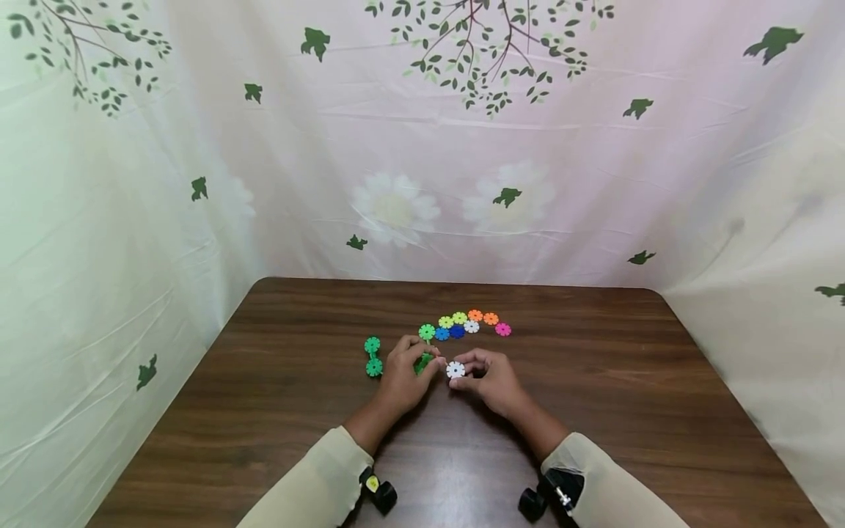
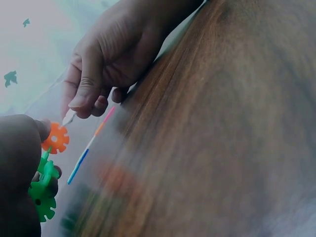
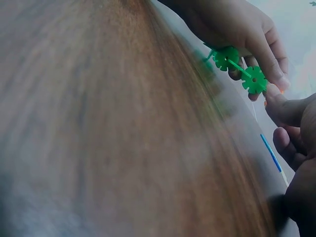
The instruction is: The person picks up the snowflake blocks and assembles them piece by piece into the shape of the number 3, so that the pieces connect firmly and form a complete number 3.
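Observation:
My left hand (image 1: 405, 374) grips a chain of joined green notched discs (image 2: 44, 197). An orange notched disc (image 2: 57, 138) stands at the chain's upper end, by the left fingertips. Between thumb and fingers, my right hand (image 1: 491, 381) pinches a white notched disc (image 1: 455, 369). In the left wrist view the white disc is edge-on at the orange disc's rim; whether they are joined cannot be told. Both hands are close together over the table. The right wrist view shows the green discs under the left hand, while the right fingers mostly hide the orange one.
Beyond the hands, several loose discs lie on the brown table (image 1: 277, 440): light green (image 1: 427, 332), yellow (image 1: 446, 322), blue (image 1: 457, 331), white (image 1: 472, 326), orange (image 1: 491, 318) and pink (image 1: 503, 329). Green discs (image 1: 373, 367) lie left of the left hand. A printed curtain (image 1: 436, 147) hangs behind.

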The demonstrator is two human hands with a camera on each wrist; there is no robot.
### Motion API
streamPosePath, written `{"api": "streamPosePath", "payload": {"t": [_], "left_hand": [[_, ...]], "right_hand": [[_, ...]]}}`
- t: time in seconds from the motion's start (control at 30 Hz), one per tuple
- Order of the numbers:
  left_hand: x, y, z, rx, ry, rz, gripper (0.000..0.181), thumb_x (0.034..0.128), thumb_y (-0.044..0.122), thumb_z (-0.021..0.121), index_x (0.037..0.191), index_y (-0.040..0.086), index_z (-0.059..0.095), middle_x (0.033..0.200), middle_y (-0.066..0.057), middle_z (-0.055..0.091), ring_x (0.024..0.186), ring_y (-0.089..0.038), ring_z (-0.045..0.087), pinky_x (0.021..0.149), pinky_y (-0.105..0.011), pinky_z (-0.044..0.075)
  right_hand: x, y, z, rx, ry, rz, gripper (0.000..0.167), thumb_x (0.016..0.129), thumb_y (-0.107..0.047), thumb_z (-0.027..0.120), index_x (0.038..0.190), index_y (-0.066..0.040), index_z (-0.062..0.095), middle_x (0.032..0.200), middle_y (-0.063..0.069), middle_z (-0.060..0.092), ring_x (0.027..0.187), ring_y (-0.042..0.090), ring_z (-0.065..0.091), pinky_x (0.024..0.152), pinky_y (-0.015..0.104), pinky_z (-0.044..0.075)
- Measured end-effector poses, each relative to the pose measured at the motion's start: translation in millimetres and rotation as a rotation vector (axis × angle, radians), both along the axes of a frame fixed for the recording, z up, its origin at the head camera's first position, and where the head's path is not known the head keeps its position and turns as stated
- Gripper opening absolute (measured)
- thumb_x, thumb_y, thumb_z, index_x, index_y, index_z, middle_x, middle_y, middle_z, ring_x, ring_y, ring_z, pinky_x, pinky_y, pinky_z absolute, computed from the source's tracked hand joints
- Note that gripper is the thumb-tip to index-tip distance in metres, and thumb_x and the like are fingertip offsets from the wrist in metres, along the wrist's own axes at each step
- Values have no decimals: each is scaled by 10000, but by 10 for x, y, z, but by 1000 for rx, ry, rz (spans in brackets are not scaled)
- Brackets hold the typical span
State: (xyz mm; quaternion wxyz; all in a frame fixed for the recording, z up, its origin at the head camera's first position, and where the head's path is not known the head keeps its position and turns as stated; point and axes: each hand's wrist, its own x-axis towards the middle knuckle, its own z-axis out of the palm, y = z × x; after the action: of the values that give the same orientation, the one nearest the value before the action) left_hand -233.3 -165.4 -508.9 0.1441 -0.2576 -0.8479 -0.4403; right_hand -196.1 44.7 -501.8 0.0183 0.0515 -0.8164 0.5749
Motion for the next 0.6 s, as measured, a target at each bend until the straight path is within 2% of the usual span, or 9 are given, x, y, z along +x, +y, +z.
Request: {"api": "streamPosePath", "payload": {"t": [0.2, 0.27, 0.5, 0.6], "left_hand": [[14, 1, 8, 11, -16, -11, 99, 1009, 185, 809, 1064, 103, 815, 1144, -100, 677, 1083, -282, 704, 928, -459, 596], [18, 0, 6, 13, -25, -12, 101, 1004, 188, 815, 1064, 107, 816, 1141, -92, 677, 1080, -275, 701, 922, -443, 590], [23, -8, -22, 21, 13, -22, 97, 982, 178, 839, 1040, 102, 823, 1090, -77, 678, 1038, -264, 688, 870, -375, 564], [41, -15, -4, 23, -13, -21, 98, 979, 177, 841, 1036, 99, 825, 1063, -88, 668, 993, -263, 673, 834, -330, 530]], "right_hand": [[-2, -4, -20, -12, 12, 8, 325, 865, -18, 909, 1158, 42, 783, 993, 205, 829, 875, 63, 708, 771, 192, 539], [3, -8, -21, -7, 8, 8, 321, 867, -20, 907, 1158, 40, 784, 993, 203, 829, 880, 71, 708, 778, 195, 539], [24, -43, -36, 18, 26, -4, 295, 873, -55, 913, 1139, 16, 809, 954, 152, 835, 877, 78, 695, 792, 212, 533], [26, -65, -52, 6, 37, -10, 286, 867, -41, 914, 1127, 24, 816, 954, 164, 837, 848, 51, 685, 771, 211, 537]]}}
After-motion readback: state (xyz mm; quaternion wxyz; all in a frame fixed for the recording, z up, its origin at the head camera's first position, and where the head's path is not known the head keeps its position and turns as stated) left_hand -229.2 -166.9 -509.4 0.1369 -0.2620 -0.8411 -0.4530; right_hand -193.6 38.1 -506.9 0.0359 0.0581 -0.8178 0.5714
